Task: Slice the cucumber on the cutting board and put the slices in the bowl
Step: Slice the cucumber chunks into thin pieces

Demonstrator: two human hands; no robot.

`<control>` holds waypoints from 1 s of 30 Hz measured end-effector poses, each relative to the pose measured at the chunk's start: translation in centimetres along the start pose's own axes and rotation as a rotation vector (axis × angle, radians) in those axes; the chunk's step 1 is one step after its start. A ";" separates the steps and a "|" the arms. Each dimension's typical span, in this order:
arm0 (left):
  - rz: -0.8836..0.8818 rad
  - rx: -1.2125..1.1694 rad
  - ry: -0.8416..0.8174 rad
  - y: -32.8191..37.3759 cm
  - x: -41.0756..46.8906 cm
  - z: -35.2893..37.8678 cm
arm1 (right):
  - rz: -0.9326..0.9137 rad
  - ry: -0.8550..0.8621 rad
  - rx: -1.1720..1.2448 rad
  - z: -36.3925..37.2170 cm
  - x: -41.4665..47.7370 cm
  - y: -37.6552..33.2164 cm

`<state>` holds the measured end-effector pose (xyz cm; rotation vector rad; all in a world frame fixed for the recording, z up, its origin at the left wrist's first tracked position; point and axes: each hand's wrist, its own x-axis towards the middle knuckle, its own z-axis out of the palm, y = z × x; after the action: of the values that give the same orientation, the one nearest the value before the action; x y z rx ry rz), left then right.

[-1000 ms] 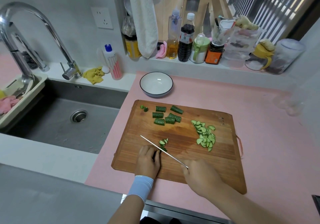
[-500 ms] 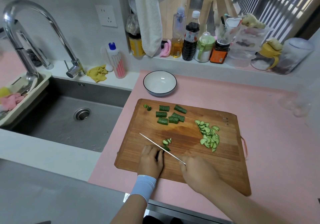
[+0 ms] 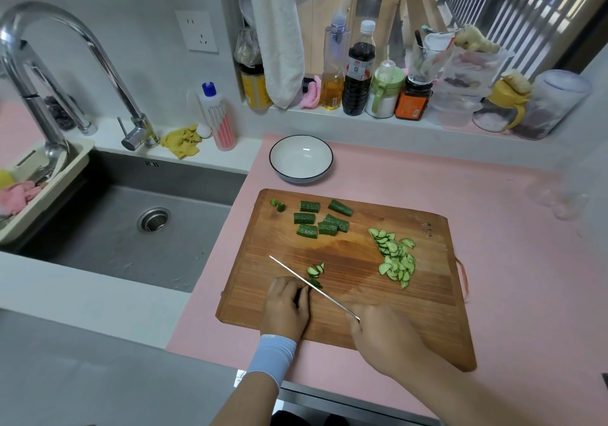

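Left hand [image 3: 286,307] holds one cucumber piece [image 3: 316,283], right hand [image 3: 381,333] one knife [image 3: 332,301].

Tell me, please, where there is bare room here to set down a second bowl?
Bare pink counter lies right of the bowl, between board and ledge, and right of the board. The board's near right corner is bare too. Crowded: the ledge's bottles, the chunks, the slices, and the left hand and right hand by the knife.
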<state>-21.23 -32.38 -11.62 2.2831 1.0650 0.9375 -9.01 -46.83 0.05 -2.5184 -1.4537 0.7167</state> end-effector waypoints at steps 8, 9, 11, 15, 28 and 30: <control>0.002 -0.010 0.005 0.0 0.0 0.0 | 0.027 -0.034 0.013 0.4 2.7 -1.3; 0.003 -0.009 0.003 0.1 -0.1 0.1 | 0.022 -0.030 0.006 0.4 2.9 -1.5; 0.005 -0.005 0.000 0.1 -0.1 0.1 | 0.016 -0.016 0.005 0.4 2.9 -1.6; -0.006 0.017 0.001 0.1 -0.2 0.2 | -0.008 -0.005 -0.015 0.6 2.9 -1.4; -0.010 0.031 -0.003 0.0 -0.3 0.2 | 0.016 0.004 0.030 0.2 -0.1 0.8; -0.008 0.031 0.001 0.1 -0.2 0.0 | 0.014 -0.005 0.035 0.3 -0.1 0.9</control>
<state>-21.30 -32.62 -11.69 2.3014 1.0960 0.9255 -8.46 -47.41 -0.50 -2.5042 -1.4140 0.7449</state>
